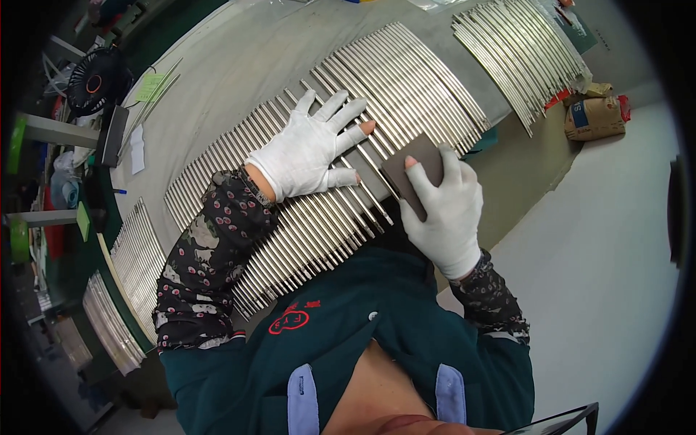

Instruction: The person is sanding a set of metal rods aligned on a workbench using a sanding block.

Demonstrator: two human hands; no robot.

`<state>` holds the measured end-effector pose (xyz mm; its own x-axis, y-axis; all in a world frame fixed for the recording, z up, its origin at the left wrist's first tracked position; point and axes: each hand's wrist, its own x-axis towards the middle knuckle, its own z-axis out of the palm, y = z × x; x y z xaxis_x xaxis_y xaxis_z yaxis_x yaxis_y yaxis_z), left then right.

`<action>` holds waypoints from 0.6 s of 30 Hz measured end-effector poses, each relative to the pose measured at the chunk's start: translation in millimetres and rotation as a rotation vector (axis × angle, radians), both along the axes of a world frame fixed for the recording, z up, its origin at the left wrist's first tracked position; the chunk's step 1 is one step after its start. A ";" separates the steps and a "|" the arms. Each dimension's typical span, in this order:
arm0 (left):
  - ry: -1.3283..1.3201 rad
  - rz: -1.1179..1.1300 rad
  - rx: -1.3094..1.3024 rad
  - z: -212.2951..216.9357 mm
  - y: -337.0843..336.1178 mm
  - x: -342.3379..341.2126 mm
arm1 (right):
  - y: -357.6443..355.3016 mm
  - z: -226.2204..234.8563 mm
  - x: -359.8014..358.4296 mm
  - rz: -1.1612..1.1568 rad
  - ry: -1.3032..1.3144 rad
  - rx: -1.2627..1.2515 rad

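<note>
My left hand (312, 148), in a white glove with some fingertips bare, lies flat with fingers spread over a row of thin shiny metal rods (312, 232). Its thumb and forefinger reach to a gap where a few rods lie apart from the others. In my right hand (449, 210), gloved the same way, is a dark grey-brown sanding sponge (415, 170), gripped between thumb and fingers. The sponge rests at the near ends of a second row of rods (406, 80), right of the gap. Its underside is hidden.
More rods (515, 58) lie at the far right, beside a brown paper sack (596, 118). Further rods (138, 254) sit at the left. A black fan (94, 81), a green note (150, 87) and a white paper slip (138, 150) are at the far left of the grey table (239, 65).
</note>
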<state>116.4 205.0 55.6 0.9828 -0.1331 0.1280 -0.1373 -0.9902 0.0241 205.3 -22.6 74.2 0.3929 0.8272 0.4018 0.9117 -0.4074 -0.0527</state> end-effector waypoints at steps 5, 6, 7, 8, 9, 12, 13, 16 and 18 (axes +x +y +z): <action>0.016 0.016 0.013 -3.4 1.3 3.8 | -14.6 -0.2 10.5 0.055 -0.032 -0.028; 0.004 0.005 0.007 -4.8 0.1 5.4 | -28.9 -1.0 10.4 0.041 -0.032 -0.020; 0.003 0.012 0.007 -4.6 0.8 6.9 | -26.7 -0.4 12.0 0.048 -0.033 -0.020; -0.003 0.004 -0.007 -3.3 -0.1 7.7 | -24.2 3.2 7.4 0.029 -0.041 -0.024; -0.010 -0.008 -0.018 -2.6 0.2 8.8 | -17.9 5.5 3.0 0.007 -0.051 -0.025; 0.008 -0.012 -0.004 -5.2 2.6 8.7 | 4.6 9.7 1.1 0.012 0.006 -0.057; 0.039 -0.005 0.006 -6.1 3.4 9.7 | -1.4 13.0 1.7 0.008 0.017 -0.082; 0.041 0.009 0.014 -3.9 2.9 12.2 | -49.0 26.0 3.8 -0.001 0.091 -0.149; 0.057 0.013 0.035 -2.1 -1.4 18.7 | -72.9 25.2 -1.2 -0.032 0.147 -0.151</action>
<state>135.1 203.7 53.5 0.9900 -0.1241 0.0675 -0.1242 -0.9923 -0.0031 204.1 -95.5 99.4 0.4653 0.8598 0.2104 0.8851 -0.4497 -0.1198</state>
